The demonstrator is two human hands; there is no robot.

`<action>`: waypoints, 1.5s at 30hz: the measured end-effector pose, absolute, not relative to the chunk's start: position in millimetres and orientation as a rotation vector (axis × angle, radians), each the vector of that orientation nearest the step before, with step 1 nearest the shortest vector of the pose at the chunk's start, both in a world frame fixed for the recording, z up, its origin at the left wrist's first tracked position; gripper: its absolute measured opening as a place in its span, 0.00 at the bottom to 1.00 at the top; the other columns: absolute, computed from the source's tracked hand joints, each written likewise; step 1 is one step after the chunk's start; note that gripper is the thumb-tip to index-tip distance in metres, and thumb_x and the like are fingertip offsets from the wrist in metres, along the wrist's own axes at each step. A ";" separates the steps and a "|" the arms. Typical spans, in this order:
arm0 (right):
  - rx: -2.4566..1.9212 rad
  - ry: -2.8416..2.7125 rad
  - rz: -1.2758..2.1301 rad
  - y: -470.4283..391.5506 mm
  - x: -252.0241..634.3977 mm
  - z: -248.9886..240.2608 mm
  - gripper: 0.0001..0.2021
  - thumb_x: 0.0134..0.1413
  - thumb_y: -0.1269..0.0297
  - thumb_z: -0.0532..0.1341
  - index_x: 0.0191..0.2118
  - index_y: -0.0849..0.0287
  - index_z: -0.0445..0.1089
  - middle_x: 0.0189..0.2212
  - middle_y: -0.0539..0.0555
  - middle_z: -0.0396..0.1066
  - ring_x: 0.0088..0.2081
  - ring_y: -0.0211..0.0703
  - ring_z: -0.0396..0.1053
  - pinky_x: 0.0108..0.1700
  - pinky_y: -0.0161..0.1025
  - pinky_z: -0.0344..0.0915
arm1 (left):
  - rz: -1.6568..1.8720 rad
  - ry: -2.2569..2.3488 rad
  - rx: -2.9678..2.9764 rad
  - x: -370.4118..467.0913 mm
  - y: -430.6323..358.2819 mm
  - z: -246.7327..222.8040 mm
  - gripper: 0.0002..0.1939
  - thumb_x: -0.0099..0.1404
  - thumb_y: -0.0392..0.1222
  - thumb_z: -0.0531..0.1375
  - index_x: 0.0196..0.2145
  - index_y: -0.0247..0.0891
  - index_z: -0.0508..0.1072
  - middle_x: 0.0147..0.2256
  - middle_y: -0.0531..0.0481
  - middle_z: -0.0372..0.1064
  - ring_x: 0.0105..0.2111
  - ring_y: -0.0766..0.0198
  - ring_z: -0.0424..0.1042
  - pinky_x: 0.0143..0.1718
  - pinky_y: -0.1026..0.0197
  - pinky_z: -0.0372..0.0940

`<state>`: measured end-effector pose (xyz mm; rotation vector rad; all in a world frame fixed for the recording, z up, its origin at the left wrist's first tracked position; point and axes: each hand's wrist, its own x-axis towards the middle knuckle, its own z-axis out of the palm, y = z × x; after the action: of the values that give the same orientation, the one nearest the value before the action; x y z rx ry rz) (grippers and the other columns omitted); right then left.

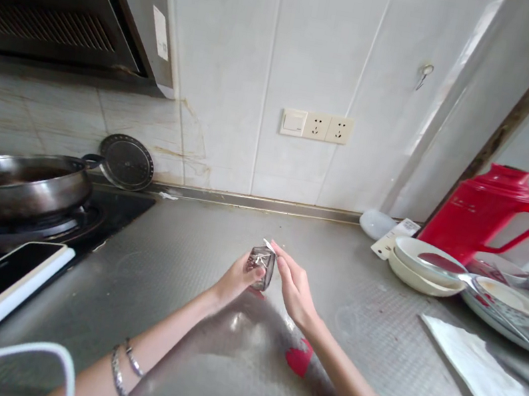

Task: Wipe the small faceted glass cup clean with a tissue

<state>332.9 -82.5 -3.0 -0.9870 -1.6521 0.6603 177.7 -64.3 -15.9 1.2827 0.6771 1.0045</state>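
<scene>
Over the middle of the counter, my left hand (pixel 233 281) grips a small, dark, see-through boxy container (pixel 259 266), its thumb across the near face. The container's exact kind is not clear. My right hand (pixel 296 288) is close against its right side, fingers together and pointing up toward the top edge. At those fingertips shows a small thin white piece (pixel 268 244), perhaps paper; most of it is hidden. The steel countertop (pixel 186 239) below reflects the hands and carries a red patch (pixel 299 358).
On the left, a pan (pixel 18 184) sits on the black stove, with a phone (pixel 0 289) and white cable (pixel 26 347) in front. To the right are a red thermos (pixel 480 210), stacked bowls (pixel 423 279), plates with utensils, and a white paper sheet (pixel 479 369).
</scene>
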 end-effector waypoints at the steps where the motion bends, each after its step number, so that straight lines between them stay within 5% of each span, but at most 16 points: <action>1: -0.994 -1.651 0.660 -82.6 332.0 -4.3 0.24 0.63 0.48 0.47 0.56 0.54 0.67 0.57 0.55 0.64 0.60 0.50 0.59 0.63 0.53 0.51 | 1.008 0.668 1.218 178.6 -65.7 -14.6 0.36 0.49 0.65 0.64 0.48 0.37 0.66 0.34 0.48 0.68 0.28 0.64 0.69 0.28 0.59 0.68; 4: -0.994 -1.682 0.609 -83.8 328.5 -11.1 0.23 0.65 0.51 0.47 0.60 0.53 0.62 0.58 0.54 0.63 0.61 0.50 0.59 0.63 0.52 0.53 | 1.006 0.633 1.029 179.7 -68.4 -9.6 0.30 0.54 0.65 0.59 0.41 0.35 0.71 0.30 0.48 0.70 0.25 0.64 0.68 0.28 0.56 0.69; 10: -0.942 -1.956 0.359 -88.8 322.2 -19.2 0.28 0.65 0.58 0.48 0.67 0.52 0.42 0.68 0.52 0.39 0.67 0.46 0.40 0.66 0.51 0.46 | 0.987 0.635 0.752 178.0 -69.0 -5.1 0.23 0.59 0.59 0.57 0.40 0.37 0.74 0.31 0.47 0.74 0.28 0.61 0.71 0.29 0.58 0.69; 17: -0.900 -2.126 0.130 -91.3 321.9 -11.5 0.32 0.63 0.60 0.51 0.68 0.52 0.36 0.67 0.56 0.40 0.67 0.51 0.40 0.65 0.59 0.43 | 0.871 0.650 0.737 180.5 -64.6 -15.1 0.35 0.58 0.70 0.50 0.49 0.40 0.71 0.27 0.47 0.74 0.27 0.59 0.72 0.27 0.60 0.65; 25: -0.794 -2.364 -0.085 -103.8 313.3 -2.9 0.36 0.59 0.57 0.53 0.68 0.59 0.36 0.67 0.59 0.41 0.67 0.52 0.41 0.66 0.57 0.43 | 0.969 0.669 0.716 176.1 -56.3 -32.1 0.29 0.62 0.64 0.50 0.41 0.37 0.73 0.36 0.45 0.75 0.39 0.54 0.73 0.37 0.58 0.65; 31: -0.785 -2.471 -0.276 -114.7 311.0 -1.3 0.35 0.59 0.57 0.53 0.67 0.69 0.43 0.65 0.63 0.45 0.67 0.54 0.41 0.64 0.56 0.49 | 1.056 0.602 0.492 171.6 -58.6 -21.6 0.24 0.64 0.58 0.51 0.31 0.33 0.74 0.30 0.45 0.75 0.37 0.56 0.74 0.42 0.60 0.64; 37: -0.837 -2.474 -0.370 -132.0 319.9 2.2 0.34 0.59 0.57 0.53 0.66 0.70 0.45 0.65 0.64 0.47 0.67 0.53 0.41 0.64 0.56 0.50 | 1.017 0.613 0.421 175.6 -67.4 -6.1 0.19 0.60 0.53 0.56 0.31 0.31 0.73 0.26 0.46 0.74 0.27 0.61 0.73 0.32 0.61 0.66; 45: -1.056 -2.361 -0.561 -155.4 321.7 -6.5 0.35 0.61 0.55 0.51 0.66 0.74 0.44 0.65 0.67 0.47 0.66 0.57 0.42 0.62 0.55 0.54 | 0.827 0.548 0.574 174.8 -69.6 -6.3 0.30 0.58 0.62 0.53 0.42 0.31 0.73 0.25 0.45 0.72 0.16 0.64 0.65 0.14 0.65 0.51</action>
<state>321.7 -155.4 -6.5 -1.0565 -2.3606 -0.5611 174.8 -69.6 -6.3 0.5743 0.5476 0.8270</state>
